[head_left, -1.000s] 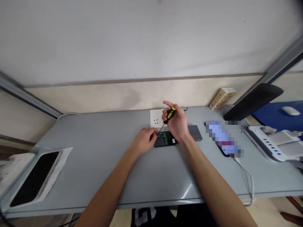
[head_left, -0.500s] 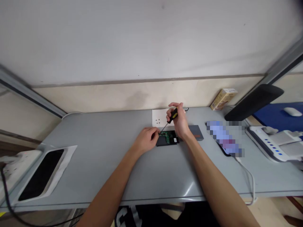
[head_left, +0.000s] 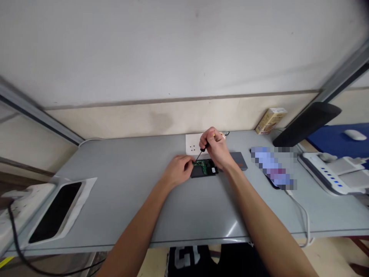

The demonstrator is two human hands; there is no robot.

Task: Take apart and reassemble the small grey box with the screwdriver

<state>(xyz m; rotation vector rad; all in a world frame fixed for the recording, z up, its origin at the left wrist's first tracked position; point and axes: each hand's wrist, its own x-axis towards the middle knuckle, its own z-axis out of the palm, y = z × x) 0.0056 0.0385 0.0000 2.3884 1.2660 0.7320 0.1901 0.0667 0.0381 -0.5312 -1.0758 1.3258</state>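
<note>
My right hand (head_left: 215,148) is wrapped around a screwdriver (head_left: 203,149), its shaft slanting down to the left. The tip meets the upper left corner of a green circuit board (head_left: 201,166), which sits in an opened black casing (head_left: 197,172). At the left end of that casing, my left hand (head_left: 180,169) is closed, thumb and fingers pinching its corner. Just behind lies a white sheet (head_left: 188,138) with several small dark screws (head_left: 192,147) on it. A flat grey cover (head_left: 240,159) rests beside my right wrist, partly hidden by it.
To the right lie a phone (head_left: 269,167) with a white cable and a white power strip (head_left: 325,175). A small box (head_left: 271,120) and a black upright object (head_left: 307,123) stand at the back. At the left are a black-screened phone (head_left: 56,212) and another power strip (head_left: 31,198).
My right hand has turned on the screwdriver: its fingers, raised before, are now curled round the handle. My left hand and the circuit board have stayed in place.
</note>
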